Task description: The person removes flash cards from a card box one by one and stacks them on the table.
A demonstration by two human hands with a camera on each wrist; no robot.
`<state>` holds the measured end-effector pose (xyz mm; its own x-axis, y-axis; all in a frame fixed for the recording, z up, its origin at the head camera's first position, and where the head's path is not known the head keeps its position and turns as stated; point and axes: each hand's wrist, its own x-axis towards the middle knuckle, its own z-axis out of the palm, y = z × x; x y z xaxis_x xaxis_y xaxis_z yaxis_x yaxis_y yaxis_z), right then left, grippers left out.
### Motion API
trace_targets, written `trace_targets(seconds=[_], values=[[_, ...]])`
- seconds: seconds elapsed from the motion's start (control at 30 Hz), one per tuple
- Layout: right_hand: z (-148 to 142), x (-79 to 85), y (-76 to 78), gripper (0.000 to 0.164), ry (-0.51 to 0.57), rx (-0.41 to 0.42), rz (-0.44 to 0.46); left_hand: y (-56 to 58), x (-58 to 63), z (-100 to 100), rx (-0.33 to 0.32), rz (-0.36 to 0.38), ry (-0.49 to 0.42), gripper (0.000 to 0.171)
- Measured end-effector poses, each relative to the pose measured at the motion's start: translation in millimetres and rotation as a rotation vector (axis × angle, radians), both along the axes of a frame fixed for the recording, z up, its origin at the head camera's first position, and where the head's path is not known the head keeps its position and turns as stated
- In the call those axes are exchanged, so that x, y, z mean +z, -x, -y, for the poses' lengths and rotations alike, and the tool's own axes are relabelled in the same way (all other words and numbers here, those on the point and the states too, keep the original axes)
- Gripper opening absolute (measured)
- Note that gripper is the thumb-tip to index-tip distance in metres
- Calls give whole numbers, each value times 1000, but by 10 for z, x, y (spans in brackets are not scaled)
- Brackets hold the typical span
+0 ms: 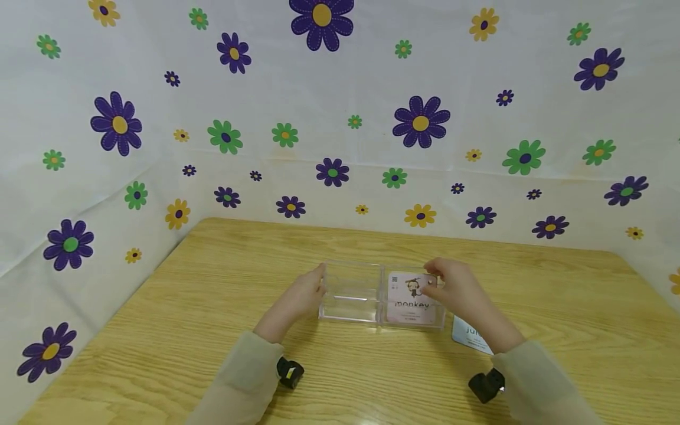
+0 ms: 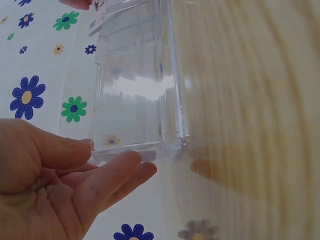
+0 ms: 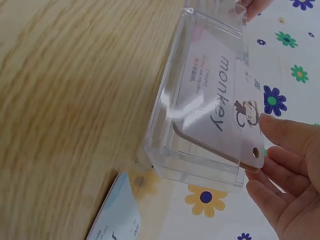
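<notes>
We see the clear box (image 1: 350, 320) on the table (image 1: 372, 372), its two compartments side by side, left and right. The monkey card (image 1: 411, 313) is in the right compartment, tilted, with its holed corner reaching past the far edge of the box. The person's right hand (image 1: 455, 288) pinches the card there, thumb on its printed face and fingers (image 3: 265, 197) behind it. The left hand (image 1: 301, 295) holds the left end of the box between thumb and fingers. Just to the right of the box, we find a blue card (image 1: 471, 339) on the table, partly hidden by the right forearm.

We judge that the monkey card could jam or bend if it is pressed while tilted, since its edge could catch on the compartment wall. A hard push or tug could also slide or tip the light-looking box should the left hand's hold slacken. We also think the right forearm, low over the blue card, could nudge it.
</notes>
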<state>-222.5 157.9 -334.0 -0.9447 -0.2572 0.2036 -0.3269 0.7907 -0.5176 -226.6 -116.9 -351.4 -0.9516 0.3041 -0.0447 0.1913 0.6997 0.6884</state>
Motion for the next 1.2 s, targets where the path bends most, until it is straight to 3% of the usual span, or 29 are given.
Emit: trace_targets(seconds=[0.67, 1.2], values=[[63, -20, -43, 34, -94, -28, -32, -14, 23, -16, 15, -2, 27, 49], [67, -69, -60, 28, -162, -52, -114, -14, 22, -38, 19, -15, 33, 49]])
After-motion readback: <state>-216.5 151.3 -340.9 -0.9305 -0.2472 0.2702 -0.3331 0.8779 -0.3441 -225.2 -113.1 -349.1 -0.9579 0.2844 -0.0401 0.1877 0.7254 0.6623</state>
